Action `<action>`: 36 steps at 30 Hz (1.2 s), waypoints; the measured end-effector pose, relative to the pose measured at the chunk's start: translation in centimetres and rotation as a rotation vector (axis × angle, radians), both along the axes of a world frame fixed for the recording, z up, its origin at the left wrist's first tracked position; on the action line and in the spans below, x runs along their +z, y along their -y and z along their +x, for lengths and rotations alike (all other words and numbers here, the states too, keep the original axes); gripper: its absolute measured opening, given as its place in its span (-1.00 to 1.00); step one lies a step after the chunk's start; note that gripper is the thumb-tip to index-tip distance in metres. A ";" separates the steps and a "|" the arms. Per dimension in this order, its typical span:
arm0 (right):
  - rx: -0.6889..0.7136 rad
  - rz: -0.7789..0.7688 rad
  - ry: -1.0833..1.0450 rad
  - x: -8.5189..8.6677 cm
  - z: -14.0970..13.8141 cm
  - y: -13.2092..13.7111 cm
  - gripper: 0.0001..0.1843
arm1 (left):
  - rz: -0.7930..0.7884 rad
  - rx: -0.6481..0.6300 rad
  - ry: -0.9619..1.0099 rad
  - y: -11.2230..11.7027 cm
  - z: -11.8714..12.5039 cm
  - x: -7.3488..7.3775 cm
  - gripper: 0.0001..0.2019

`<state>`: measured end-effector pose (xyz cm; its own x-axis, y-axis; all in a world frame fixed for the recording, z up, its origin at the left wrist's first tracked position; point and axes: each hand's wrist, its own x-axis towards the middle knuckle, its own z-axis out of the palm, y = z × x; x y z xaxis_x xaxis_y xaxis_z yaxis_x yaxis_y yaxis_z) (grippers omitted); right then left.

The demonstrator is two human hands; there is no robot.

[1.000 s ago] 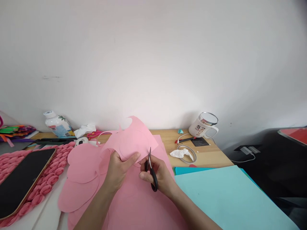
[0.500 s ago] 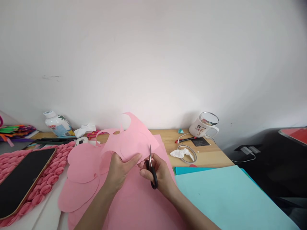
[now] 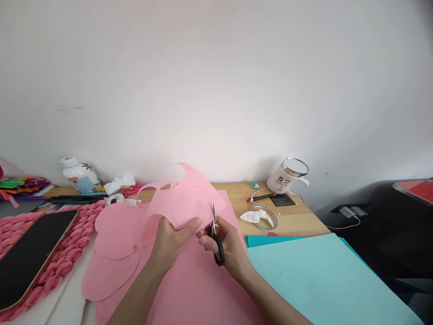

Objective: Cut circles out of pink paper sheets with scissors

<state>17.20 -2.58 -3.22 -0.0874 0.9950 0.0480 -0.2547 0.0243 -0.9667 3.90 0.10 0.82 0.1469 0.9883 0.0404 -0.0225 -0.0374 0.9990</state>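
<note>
My left hand [image 3: 171,241] pinches a pink paper sheet [image 3: 189,201] by its lower edge and holds it up off the desk; the sheet has round cut-outs along its top. My right hand [image 3: 228,246] grips black-handled scissors [image 3: 215,237], whose blades point up into the sheet's right edge. Under both hands lie more pink sheets [image 3: 196,289], and several cut pink circles [image 3: 115,230] lie to the left.
A light blue sheet [image 3: 321,280] covers the desk's right front. A white mug [image 3: 287,178], a crumpled tissue [image 3: 255,216] and a cable sit behind it. A black tablet [image 3: 30,253] rests on a pink knitted mat at left, near a white bottle [image 3: 79,174].
The scissors have crept slightly to the right and upward along the sheet, and my left hand has turned the pink sheet a little. Everything else stays put.
</note>
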 end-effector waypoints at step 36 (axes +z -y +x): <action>-0.019 0.009 0.036 0.4 0.0 0.1 -0.58 | -0.108 0.062 -0.060 0.4 0.3 -0.1 -0.75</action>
<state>17.17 -2.68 -2.78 -0.0704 0.9960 0.0546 -0.2194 0.0379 -0.9749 4.19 -0.27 0.71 0.0844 0.9937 -0.0736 0.0369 0.0707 0.9968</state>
